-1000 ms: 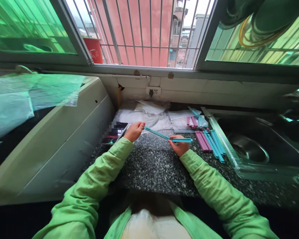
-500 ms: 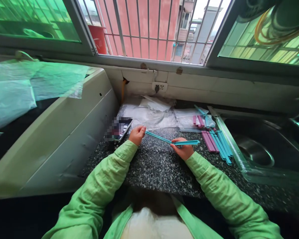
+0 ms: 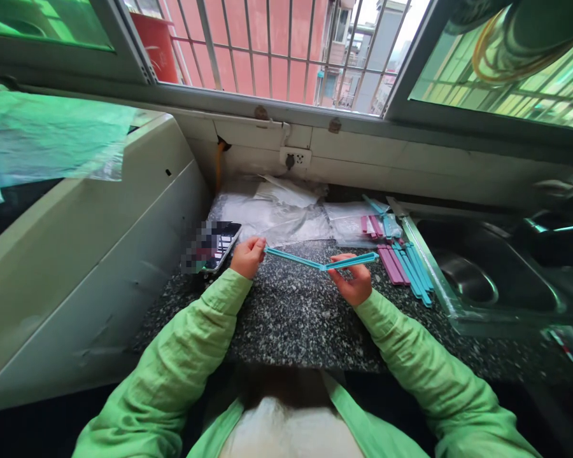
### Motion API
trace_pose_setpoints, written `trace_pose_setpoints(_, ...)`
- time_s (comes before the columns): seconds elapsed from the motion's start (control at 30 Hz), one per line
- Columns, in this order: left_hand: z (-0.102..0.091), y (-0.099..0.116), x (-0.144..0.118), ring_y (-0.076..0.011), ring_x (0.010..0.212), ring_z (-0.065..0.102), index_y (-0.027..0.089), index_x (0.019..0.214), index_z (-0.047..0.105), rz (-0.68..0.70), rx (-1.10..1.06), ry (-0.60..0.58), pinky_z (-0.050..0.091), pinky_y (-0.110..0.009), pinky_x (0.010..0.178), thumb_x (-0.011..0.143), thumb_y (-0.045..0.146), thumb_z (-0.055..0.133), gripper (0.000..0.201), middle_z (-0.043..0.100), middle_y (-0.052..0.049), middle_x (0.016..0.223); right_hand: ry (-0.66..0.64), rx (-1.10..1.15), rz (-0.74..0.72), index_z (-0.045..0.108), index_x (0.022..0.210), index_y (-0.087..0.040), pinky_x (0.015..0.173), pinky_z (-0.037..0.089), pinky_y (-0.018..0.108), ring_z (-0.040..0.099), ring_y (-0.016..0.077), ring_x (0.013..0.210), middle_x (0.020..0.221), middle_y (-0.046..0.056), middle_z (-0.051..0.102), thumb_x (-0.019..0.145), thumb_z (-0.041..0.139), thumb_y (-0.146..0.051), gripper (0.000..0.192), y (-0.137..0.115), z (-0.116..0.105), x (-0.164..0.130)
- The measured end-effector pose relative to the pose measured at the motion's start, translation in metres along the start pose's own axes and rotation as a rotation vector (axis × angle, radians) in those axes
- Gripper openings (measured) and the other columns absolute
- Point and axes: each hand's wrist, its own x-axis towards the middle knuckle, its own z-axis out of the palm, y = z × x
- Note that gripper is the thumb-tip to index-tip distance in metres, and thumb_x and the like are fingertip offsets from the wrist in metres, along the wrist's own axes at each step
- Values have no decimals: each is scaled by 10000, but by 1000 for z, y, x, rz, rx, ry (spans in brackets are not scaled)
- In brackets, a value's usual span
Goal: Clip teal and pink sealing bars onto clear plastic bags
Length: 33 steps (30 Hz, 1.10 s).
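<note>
Two green sleeves (image 3: pixel 188 340) reach in from the near edge over a speckled dark counter (image 3: pixel 286 318). Above its middle, the left hand (image 3: pixel 249 256) and the right hand (image 3: pixel 353 283) hold a blue hinged strip (image 3: pixel 293 257) between them. The left hand's thumb and fingers are pinched together on the strip's left end. The right hand is clamped on it too, close to the hinge, and the right limb runs across its fingers. The strip bends there in a shallow V, its two limbs spread apart.

To the left, a large white casing (image 3: pixel 143 216) borders the counter, a sheet of clear plastic (image 3: pixel 67 133) over its far part. To the right of the right hand, pink strips (image 3: pixel 393 264) lie side by side, with blue strips (image 3: pixel 413 273) just beside them, near the rim of a metal sink (image 3: pixel 439 283).

A phone (image 3: pixel 225 240) lies just left of the left hand. Farther back, clear plastic bags (image 3: pixel 291 222) spread over the counter, with more pink and blue pieces at their right end. Beyond stand a wall socket (image 3: pixel 300 158) and a barred window (image 3: pixel 267 100).
</note>
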Motion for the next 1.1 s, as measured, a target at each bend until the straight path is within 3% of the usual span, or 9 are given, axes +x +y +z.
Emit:
trace_pose_setpoints(0.6,7,1,-4,-25,315,252,176,471,343,-49,-61,-118,179,-170,326,682,413,586,400,239,89,373,4,-9,-52,623,870,-195,628,491,299,581,163,739,789,48,631,762,572,-213,121,-10,-2,3)
trace_pose_setpoints(1.1,14,1,-10,-33,319,273,179,456,325,-102,-21,-137,197,-180,349,689,344,568,375,242,89,371,-48,-17,-149,632,975,-204,643,472,307,540,158,718,750,45,592,762,563,-189,224,-5,1,3)
